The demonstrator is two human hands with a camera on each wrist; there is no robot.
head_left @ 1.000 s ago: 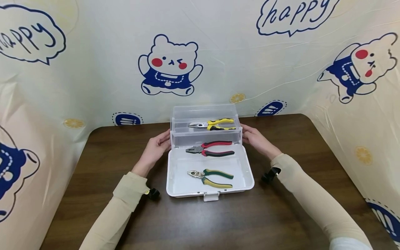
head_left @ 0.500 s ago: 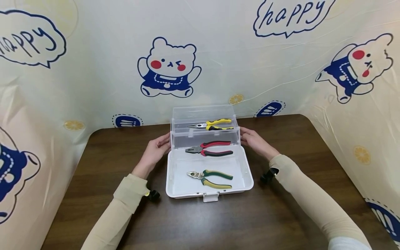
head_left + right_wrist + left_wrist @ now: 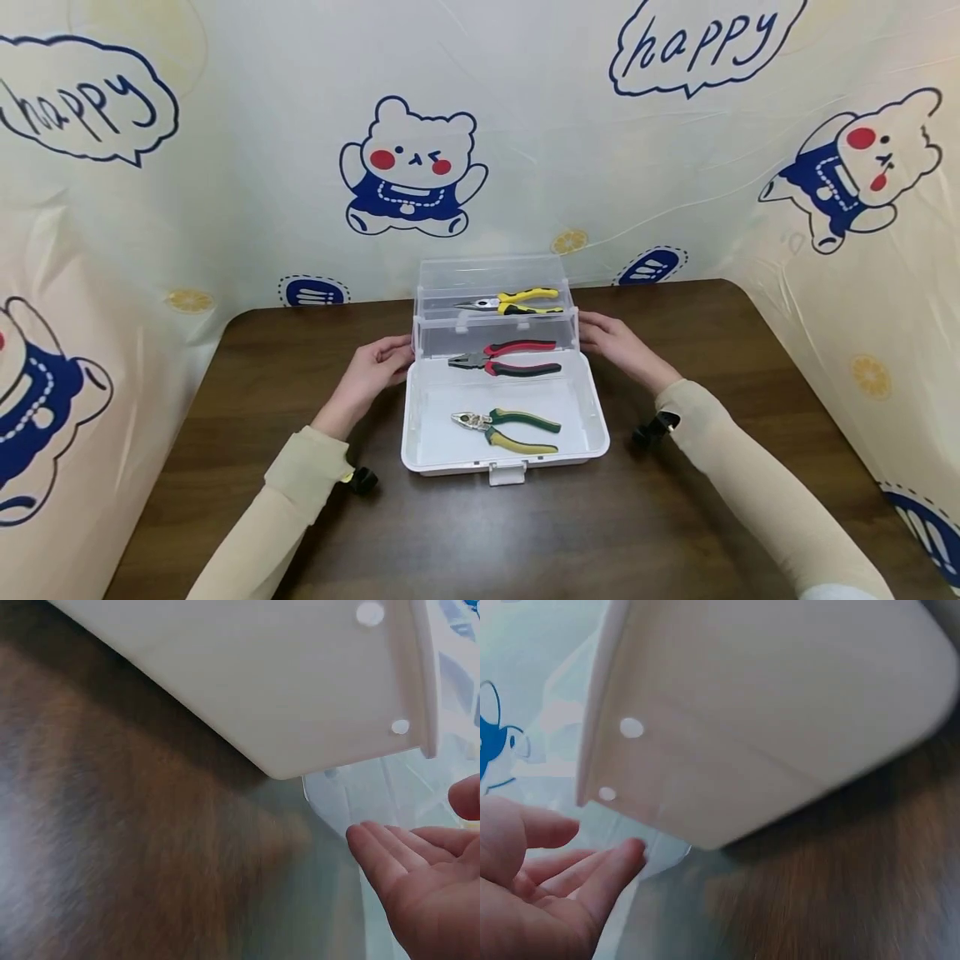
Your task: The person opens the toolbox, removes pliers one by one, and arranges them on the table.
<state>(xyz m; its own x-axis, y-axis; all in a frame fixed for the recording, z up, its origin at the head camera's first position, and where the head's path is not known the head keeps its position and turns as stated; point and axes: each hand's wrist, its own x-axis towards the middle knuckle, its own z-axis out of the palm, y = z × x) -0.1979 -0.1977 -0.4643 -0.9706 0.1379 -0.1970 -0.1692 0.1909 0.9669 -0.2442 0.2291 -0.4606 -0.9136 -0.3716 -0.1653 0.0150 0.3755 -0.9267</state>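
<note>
A white tool box (image 3: 506,462) stands on the table with its see-through lid (image 3: 491,268) tipped back. Green-and-yellow pliers (image 3: 517,429) lie in its front part, and red-and-black pliers (image 3: 506,358) lie further back. Behind the clear plastic are long-nose pliers (image 3: 517,302) with yellow-and-black handles. At the lid's left side is my left hand (image 3: 369,373), thumb and fingers apart in the left wrist view; contact is hard to tell. My right hand (image 3: 621,347) is by the lid's right side, fingers fairly straight with tips close to the clear plastic (image 3: 330,796).
The brown table (image 3: 480,542) runs out in front of the box and to both sides. A printed cloth (image 3: 525,167) hangs close behind the lid and along both sides. A white latch (image 3: 507,475) sticks out at the box's front.
My left hand has loosened and shifted slightly, its wrist a little lower. The right hand stays beside the lid. The box and pliers keep their places; the whole view drifts slightly.
</note>
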